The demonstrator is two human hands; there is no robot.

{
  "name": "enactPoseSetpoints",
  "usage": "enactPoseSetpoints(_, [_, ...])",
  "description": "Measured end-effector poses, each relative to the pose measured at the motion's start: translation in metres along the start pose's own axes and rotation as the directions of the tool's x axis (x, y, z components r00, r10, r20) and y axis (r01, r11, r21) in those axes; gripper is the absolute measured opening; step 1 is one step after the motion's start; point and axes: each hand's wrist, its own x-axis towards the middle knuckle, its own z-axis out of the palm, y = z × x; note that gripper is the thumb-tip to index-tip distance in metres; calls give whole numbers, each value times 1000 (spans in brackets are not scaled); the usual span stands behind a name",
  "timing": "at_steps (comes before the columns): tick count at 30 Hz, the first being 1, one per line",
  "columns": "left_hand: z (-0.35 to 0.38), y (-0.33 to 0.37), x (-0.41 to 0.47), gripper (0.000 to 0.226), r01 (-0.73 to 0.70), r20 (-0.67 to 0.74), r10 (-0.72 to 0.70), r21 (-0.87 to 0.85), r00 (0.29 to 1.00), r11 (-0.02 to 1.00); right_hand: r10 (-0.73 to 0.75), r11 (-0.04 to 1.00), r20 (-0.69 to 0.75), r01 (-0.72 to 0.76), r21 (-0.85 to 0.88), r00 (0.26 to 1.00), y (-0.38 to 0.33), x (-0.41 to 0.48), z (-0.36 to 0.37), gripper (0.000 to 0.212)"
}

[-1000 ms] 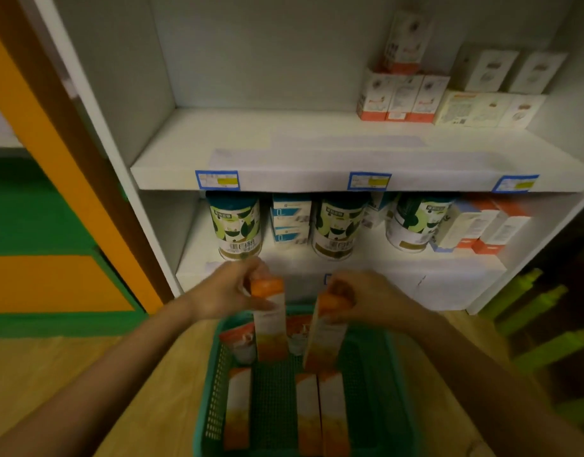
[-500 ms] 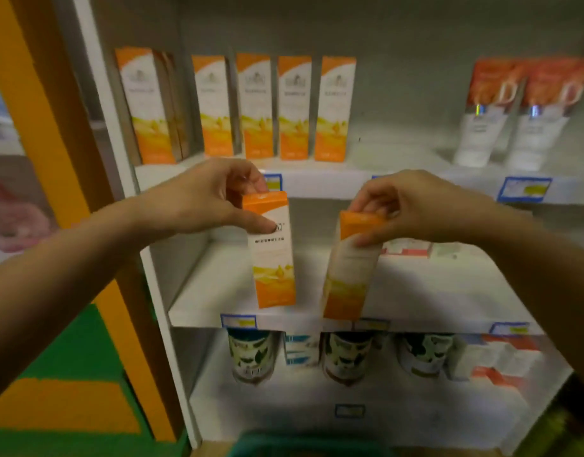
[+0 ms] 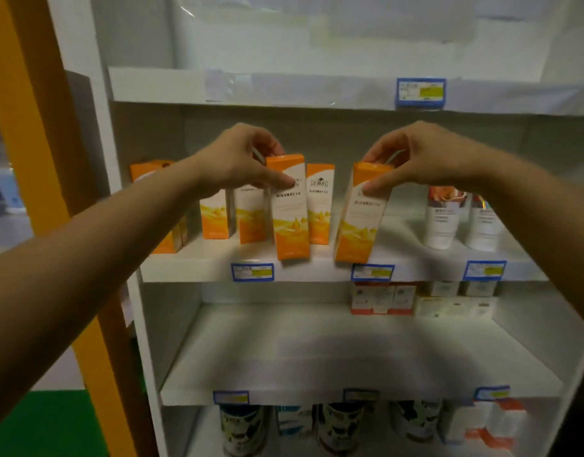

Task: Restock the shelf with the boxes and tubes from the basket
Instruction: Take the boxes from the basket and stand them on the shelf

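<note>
My left hand (image 3: 241,159) grips the top of an orange-and-white box (image 3: 290,212) whose base rests at the front edge of the white shelf (image 3: 198,268). My right hand (image 3: 416,156) grips a second, matching box (image 3: 363,216), tilted to the left, its base also at that front edge. Behind them stands a row of several identical orange boxes (image 3: 318,206). Two white tubes with orange caps (image 3: 440,216) stand on the same shelf to the right. The basket is out of view.
The shelf below holds small red-and-white boxes (image 3: 381,298) at the back right. Green-labelled cans (image 3: 244,430) and more boxes fill the lowest shelf. Blue price tags (image 3: 252,272) line the shelf edges. An orange post (image 3: 30,127) stands at the left.
Both hands have carried their boxes up from the basket to the upper shelf. The boxes now touch the shelf's front edge, and my view has risen past the basket.
</note>
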Motion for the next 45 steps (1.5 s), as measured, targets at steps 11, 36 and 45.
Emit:
enactPoseSetpoints(11, [31,-27,46,36,2,-78,8,129,997,992,98,993,-118,-105,-50,988,29,32,7,42])
enactPoseSetpoints(36, [38,-25,9,34,-189,-248,366,532,897,825,68,988,-306,-107,-111,950,48,37,48,61])
enactPoseSetpoints(45, [87,-66,-55,29,-247,-70,322,495,944,833,-133,988,-515,69,-141,847,58,-31,113,44])
